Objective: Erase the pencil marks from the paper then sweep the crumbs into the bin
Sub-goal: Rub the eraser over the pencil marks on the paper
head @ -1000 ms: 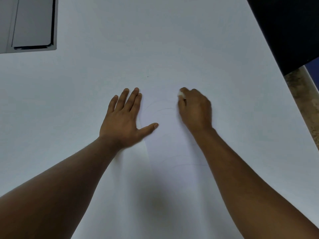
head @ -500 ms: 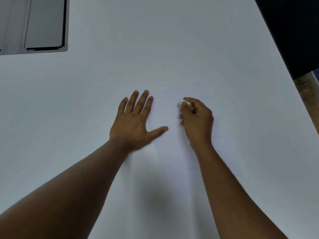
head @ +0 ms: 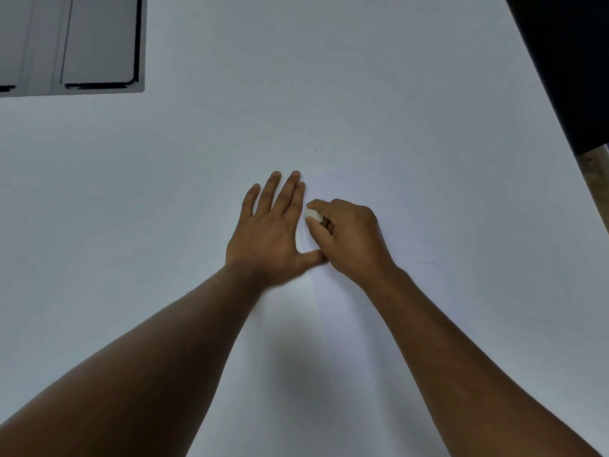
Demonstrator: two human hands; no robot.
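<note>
A white sheet of paper (head: 412, 206) lies on the white table, hard to tell apart from it, with faint pencil lines (head: 426, 263) on its right part. My left hand (head: 273, 229) presses flat on the paper's left edge, fingers spread. My right hand (head: 349, 239) is right beside it, its fingers closed on a small white eraser (head: 313, 215) that touches the paper next to my left index finger. No bin is in view, and no crumbs can be made out.
A grey recessed panel (head: 99, 44) is set into the table at the far left corner. A dark object (head: 566, 61) stands past the table's right edge, with speckled floor (head: 596, 179) below it.
My right hand has slid the eraser leftward until it sits against my left hand. The left hand stays flat on the paper. The camera view has shifted, so the grey panel shows further right.
</note>
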